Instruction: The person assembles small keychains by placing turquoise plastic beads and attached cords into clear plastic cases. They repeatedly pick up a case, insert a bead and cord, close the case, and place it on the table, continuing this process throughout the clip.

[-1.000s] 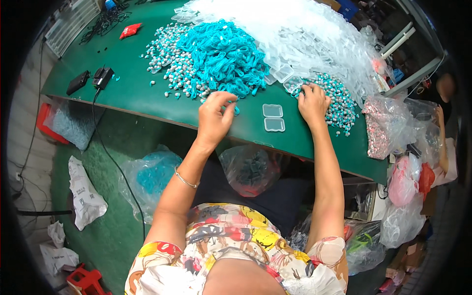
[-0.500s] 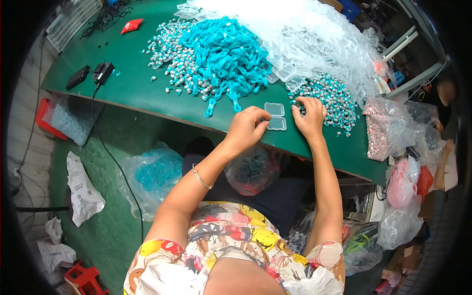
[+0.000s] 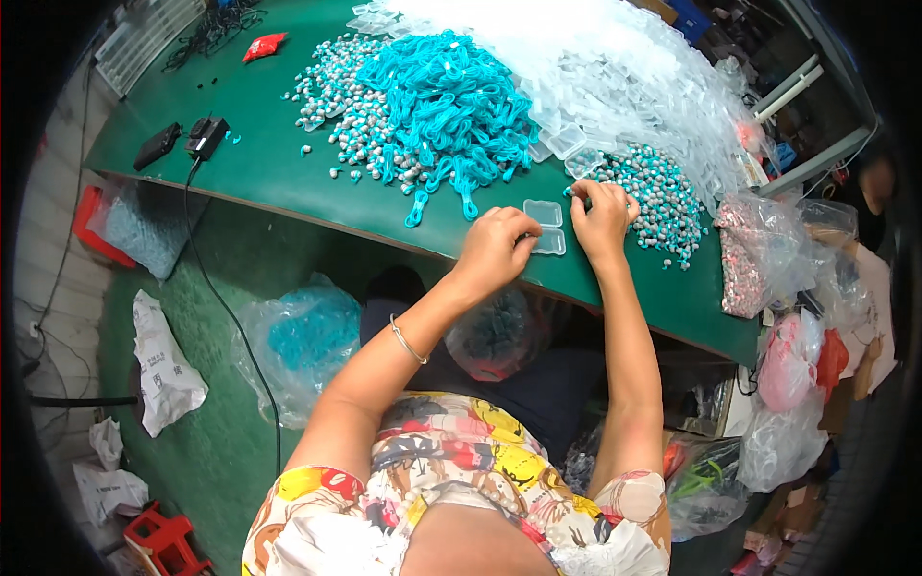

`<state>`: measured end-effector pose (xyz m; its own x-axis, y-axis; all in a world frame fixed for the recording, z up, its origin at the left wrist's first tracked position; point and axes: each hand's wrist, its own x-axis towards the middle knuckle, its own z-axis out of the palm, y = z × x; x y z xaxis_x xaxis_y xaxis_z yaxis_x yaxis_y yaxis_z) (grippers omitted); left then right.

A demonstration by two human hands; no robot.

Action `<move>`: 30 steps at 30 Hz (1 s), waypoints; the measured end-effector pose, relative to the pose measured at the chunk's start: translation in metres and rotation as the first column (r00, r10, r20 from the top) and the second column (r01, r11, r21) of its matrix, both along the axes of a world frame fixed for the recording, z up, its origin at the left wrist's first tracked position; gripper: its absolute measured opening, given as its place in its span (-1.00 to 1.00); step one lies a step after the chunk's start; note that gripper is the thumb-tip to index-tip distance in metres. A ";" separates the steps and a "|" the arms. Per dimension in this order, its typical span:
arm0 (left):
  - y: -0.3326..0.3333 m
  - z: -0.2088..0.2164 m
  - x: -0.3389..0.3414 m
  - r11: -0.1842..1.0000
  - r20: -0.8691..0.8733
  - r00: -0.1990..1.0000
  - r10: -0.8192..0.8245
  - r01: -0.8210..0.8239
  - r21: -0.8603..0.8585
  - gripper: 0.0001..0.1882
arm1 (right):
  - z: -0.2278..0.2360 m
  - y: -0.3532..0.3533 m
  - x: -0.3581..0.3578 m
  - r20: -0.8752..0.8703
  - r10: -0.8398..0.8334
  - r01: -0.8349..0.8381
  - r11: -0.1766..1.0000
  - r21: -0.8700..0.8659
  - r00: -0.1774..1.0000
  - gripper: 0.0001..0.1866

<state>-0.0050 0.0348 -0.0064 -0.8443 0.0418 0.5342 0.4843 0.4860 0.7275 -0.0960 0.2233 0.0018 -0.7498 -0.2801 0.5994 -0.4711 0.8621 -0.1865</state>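
Note:
A small clear plastic box (image 3: pixel 547 244) lies on the green table with its lid folded open away from me. My left hand (image 3: pixel 495 252) is at its left side, thumb and forefinger pinched at the edge near the hinge. My right hand (image 3: pixel 605 219) is just right of the box, its fingers curled together. A teal bit shows at its fingertips, probably one of the small grey-and-teal pieces; the fingers partly hide it. Beyond that hand spreads a heap of such pieces (image 3: pixel 665 197). A pile of teal looped cords (image 3: pixel 447 106) lies to the left, farther back.
Many clear boxes (image 3: pixel 624 82) cover the back of the table (image 3: pixel 259 178). Another heap of grey-and-teal pieces (image 3: pixel 360 134) flanks the cords. A black device with a cable (image 3: pixel 205 137) lies left. Bagged pink pieces (image 3: pixel 744 254) sit at the right edge. Another person (image 3: pixel 876 182) is partly visible far right.
The whole view has shifted slightly. My right fingertips have drawn together by the near-left edge of the small-piece heap. My left hand stays at the box.

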 end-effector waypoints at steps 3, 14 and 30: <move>0.002 0.001 -0.001 1.000 -0.003 1.000 0.001 -0.001 -0.021 -0.90 | -0.003 0.006 0.005 -0.030 -0.001 0.003 0.998 0.066 1.000 -0.85; 0.004 0.002 -0.001 0.994 -0.006 0.998 0.057 -0.057 -0.088 -0.89 | 0.011 -0.001 -0.006 0.028 -0.004 0.000 0.988 0.153 1.000 -0.81; 0.003 0.011 -0.021 0.990 0.071 0.996 0.050 -0.059 0.129 -0.75 | 0.014 -0.008 0.021 0.028 0.151 -0.151 0.988 0.011 0.988 -0.91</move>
